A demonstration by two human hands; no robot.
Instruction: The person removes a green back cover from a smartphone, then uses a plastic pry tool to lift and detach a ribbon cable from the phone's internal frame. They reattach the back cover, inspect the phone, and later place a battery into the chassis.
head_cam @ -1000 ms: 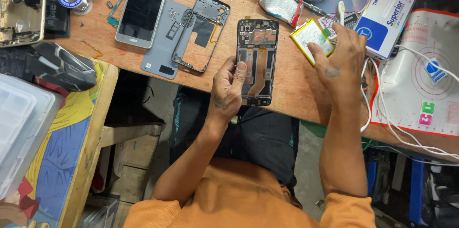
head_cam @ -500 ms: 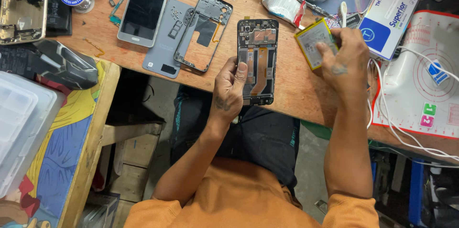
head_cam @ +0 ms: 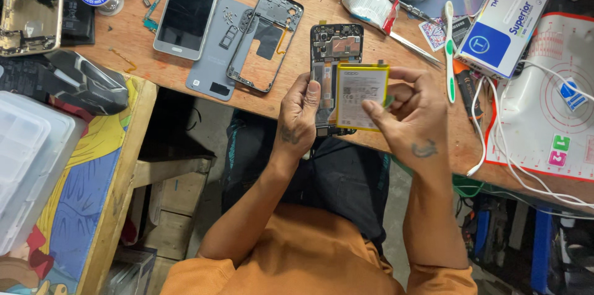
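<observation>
My left hand (head_cam: 298, 112) grips the lower left side of an opened black phone body (head_cam: 335, 47) that lies near the front edge of the wooden bench (head_cam: 322, 7), its circuit board showing at the top. My right hand (head_cam: 411, 115) holds a flat white battery with a yellow border (head_cam: 361, 96) by its right edge. The battery hovers over the lower right half of the phone body and hides that part. Whether the battery touches the phone I cannot tell.
Left of the phone lie a black middle frame (head_cam: 265, 38), a grey back cover (head_cam: 218, 54) and a white-framed phone (head_cam: 187, 10). A glue tube (head_cam: 367, 3), tweezers (head_cam: 413, 47), a white toothbrush (head_cam: 450, 51), a blue-and-white box (head_cam: 508, 23) and a cabled mat (head_cam: 544, 103) sit to the right.
My right hand has brought the battery from the bench at the right leftward, turned it upright and flat, and now holds it over the phone body. My left hand has stayed on the phone.
</observation>
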